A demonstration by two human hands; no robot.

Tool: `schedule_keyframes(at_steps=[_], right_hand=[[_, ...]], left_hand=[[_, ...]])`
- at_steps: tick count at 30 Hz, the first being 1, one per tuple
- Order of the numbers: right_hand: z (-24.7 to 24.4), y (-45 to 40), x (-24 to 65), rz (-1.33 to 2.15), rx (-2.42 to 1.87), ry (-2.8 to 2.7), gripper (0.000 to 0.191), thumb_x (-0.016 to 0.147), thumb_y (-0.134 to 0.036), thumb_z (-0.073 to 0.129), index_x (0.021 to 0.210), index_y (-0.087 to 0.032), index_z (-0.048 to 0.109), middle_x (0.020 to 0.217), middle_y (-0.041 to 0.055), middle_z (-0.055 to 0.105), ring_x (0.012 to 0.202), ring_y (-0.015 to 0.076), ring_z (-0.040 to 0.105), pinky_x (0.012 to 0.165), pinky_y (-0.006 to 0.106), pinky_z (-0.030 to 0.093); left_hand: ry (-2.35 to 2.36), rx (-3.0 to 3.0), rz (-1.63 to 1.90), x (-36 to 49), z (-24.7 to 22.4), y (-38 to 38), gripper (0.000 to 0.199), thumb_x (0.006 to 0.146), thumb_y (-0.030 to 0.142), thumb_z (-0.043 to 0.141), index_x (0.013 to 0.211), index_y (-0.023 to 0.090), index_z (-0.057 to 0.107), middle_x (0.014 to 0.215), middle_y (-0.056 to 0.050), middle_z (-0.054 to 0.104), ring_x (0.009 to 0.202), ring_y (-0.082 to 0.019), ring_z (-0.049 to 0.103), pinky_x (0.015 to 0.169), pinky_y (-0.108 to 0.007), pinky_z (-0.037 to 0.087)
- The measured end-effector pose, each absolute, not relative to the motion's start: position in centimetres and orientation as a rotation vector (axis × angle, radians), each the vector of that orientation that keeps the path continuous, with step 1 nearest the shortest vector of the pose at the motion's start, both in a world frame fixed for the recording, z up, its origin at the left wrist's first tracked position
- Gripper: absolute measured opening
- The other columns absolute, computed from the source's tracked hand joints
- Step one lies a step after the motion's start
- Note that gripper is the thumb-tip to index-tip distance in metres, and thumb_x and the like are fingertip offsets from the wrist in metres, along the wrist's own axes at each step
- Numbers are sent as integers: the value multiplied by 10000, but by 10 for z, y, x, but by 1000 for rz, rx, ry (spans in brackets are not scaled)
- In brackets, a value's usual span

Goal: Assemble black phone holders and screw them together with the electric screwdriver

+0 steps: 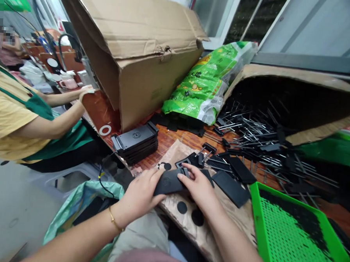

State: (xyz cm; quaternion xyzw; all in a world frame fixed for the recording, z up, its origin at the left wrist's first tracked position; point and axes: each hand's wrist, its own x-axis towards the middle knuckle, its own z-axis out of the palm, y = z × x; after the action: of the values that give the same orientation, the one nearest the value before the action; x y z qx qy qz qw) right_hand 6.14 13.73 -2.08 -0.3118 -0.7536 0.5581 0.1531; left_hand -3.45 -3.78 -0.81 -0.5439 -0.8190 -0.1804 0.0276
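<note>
A flat black plastic plate [170, 182] with a round emblem is held above the table's near edge. My left hand [141, 191] is closed around its left end, thumb below and fingers over the top. At the other end my right hand [198, 185] grips the plate, thumb on its face and fingers near a raised black end piece. Further left stands a neat stack of similar black holders [138, 139]. Loose flat black plates [232, 188] and brackets with metal rods lie just right of my right hand. Brown paper [174, 203] with black round pads covers the table edge.
A large cardboard box [154, 79] and a green printed bag [201, 81] stand behind. Metal-rod parts [251, 129] spill from an open carton [301, 77]. A green basket [255, 213] holds small black pieces. An open sack [68, 207] is low left; a co-worker [14, 114] sits beyond.
</note>
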Motion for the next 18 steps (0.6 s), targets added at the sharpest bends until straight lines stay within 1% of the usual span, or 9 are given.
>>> schedule_keyframes(at_steps=[2,4,8,10,11,13,15,16,18], right_hand=[[-26,139,37,1522,-856,-2182,509,670,-272,629,1175,-214,609,990,52,716,854,200,663,812,347,518],[-31,140,15,1455,-829,-2211,499,646,-188,625,1141,-243,635,1018,33,712,845,188,661,814,344,521],[-38,144,-20,1414,-842,-2268,447,694,-168,558,1129,-223,645,851,17,717,609,154,645,605,305,555],[-38,147,-29,1357,-861,-2300,440,722,-181,533,1149,-208,634,810,19,705,582,157,641,601,323,563],[-37,147,-31,1309,-866,-2315,444,726,-184,532,1160,-198,628,833,33,700,635,175,657,657,353,570],[-35,142,-27,1200,-857,-2336,475,721,-197,559,1192,-177,613,994,92,675,889,238,665,851,430,531],[-33,131,-15,1076,-785,-2378,544,724,-243,600,1263,-179,566,1221,142,575,1169,296,543,1010,472,423],[-32,122,-8,1007,-730,-2420,594,729,-283,620,1309,-196,526,1311,148,509,1254,311,468,1047,478,383],[-31,104,5,819,-603,-2571,716,723,-386,662,1385,-232,435,1396,154,430,1300,341,411,1053,506,366]], left_hand=[[-2607,-1505,-559,-44,-17,-36,680,759,327,694,1334,127,391,1257,-155,557,1140,-298,537,963,-450,473],[-2648,-1372,-556,-50,-24,-35,658,773,312,677,1330,102,397,1256,-168,556,1145,-301,537,969,-454,471],[-2562,-1316,-543,-44,-22,-45,657,741,260,696,1323,134,420,1330,-181,510,1204,-330,503,964,-472,474],[-2406,-1428,-602,-38,-8,-59,588,763,228,668,1304,187,442,1326,-150,522,1188,-301,518,936,-439,495],[-2303,-1494,-657,-37,3,-67,537,788,211,637,1292,208,451,1304,-130,538,1178,-271,524,941,-413,491],[-2091,-1523,-756,-43,28,-81,457,814,177,606,1251,225,480,1259,-116,553,1179,-241,510,987,-406,446],[-2028,-1402,-724,-58,53,-88,470,812,209,625,1259,200,479,1296,-149,510,1228,-268,464,1032,-461,386],[-2048,-1366,-665,-68,64,-88,489,810,268,636,1268,192,481,1332,-164,482,1255,-293,437,1044,-496,361],[-2183,-1350,-495,-89,78,-84,582,793,398,643,1306,181,474,1400,-181,428,1291,-342,395,1039,-542,347]])
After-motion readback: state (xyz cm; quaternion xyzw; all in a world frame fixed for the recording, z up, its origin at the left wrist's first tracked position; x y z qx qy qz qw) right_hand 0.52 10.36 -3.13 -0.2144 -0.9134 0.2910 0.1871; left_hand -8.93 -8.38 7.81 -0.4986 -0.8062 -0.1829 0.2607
